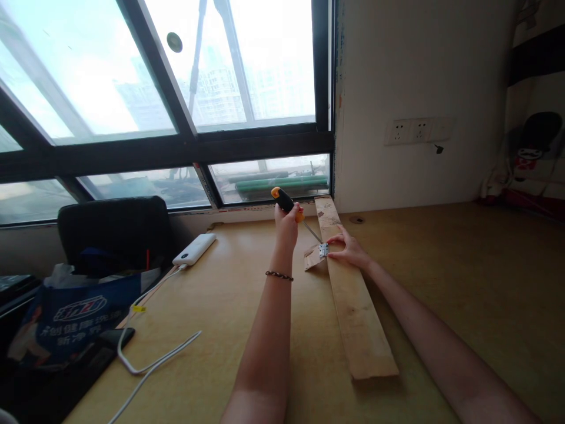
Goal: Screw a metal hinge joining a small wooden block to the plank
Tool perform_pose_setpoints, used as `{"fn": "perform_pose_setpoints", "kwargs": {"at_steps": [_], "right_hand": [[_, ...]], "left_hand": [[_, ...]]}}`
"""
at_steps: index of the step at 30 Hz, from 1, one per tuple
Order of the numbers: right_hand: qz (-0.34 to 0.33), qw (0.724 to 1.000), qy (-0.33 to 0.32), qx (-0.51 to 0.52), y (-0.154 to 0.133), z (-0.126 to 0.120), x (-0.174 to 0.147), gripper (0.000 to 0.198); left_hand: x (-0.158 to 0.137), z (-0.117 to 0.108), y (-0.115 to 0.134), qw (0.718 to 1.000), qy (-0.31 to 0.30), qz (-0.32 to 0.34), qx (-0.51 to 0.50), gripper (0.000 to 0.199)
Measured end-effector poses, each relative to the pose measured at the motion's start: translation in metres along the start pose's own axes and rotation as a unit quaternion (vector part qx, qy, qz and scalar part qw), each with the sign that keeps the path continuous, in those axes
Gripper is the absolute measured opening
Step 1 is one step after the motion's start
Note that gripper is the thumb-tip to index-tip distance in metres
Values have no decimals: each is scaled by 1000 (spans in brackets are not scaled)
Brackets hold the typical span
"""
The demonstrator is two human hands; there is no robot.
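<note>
My left hand (288,224) is wrapped round the handle of a screwdriver (285,199) with a black and yellow grip. The screwdriver's shaft slants down to the right, its tip at a small silver metal hinge (323,249). Thumb and forefinger of my right hand (351,247) close on the hinge from the right. Beneath the hinge lies a long wooden board (353,306), running away from me across the table. A small wooden piece (312,258) juts out from the board's left side, next to the hinge. Whether a screw sits under the tip is too small to tell.
On the wooden table (220,294), a white power bank (194,249) lies at the left with a white cable (154,368) trailing forward. Beyond the left edge are a black chair (117,229) and a blue bag (79,318). A window and a wall with sockets (410,131) stand behind.
</note>
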State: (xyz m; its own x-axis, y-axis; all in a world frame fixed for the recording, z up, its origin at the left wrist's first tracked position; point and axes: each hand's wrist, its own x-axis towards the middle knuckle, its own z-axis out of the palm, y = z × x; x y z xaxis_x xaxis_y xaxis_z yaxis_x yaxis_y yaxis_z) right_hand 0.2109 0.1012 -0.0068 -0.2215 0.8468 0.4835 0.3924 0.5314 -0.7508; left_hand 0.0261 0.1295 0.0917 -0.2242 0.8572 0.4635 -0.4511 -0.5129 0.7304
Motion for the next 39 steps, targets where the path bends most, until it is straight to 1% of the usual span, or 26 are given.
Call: {"fn": "perform_pose_setpoints", "kwargs": {"at_steps": [6, 13, 17, 22, 26, 32, 35, 39], "right_hand": [[-8, 999, 3, -38, -10, -2, -1, 91], [1, 1000, -14, -7, -13, -4, -2, 91], [9, 1000, -11, 19, -8, -4, -2, 94], [0, 1000, -6, 21, -4, -3, -1, 105], [5, 1000, 0, 13, -4, -1, -1, 106], [0, 1000, 4, 5, -2, -1, 0, 104], [0, 1000, 2, 8, 0, -1, 0, 102], [4, 1000, 1, 6, 1, 0, -1, 100]], "left_hand": [[0, -1, 4, 1000, 11, -11, -19, 27], [0, 0, -1, 1000, 10, -7, -21, 27], [-4, 7, -8, 1000, -7, -1, -30, 25], [-12, 13, -15, 999, -49, 8, 7, 24], [-14, 13, -16, 998, -67, 10, 14, 24], [-16, 18, -10, 997, -74, 5, 24, 30], [-19, 22, -5, 996, -75, 17, 49, 35], [-21, 26, -2, 994, -63, 32, 83, 34]]}}
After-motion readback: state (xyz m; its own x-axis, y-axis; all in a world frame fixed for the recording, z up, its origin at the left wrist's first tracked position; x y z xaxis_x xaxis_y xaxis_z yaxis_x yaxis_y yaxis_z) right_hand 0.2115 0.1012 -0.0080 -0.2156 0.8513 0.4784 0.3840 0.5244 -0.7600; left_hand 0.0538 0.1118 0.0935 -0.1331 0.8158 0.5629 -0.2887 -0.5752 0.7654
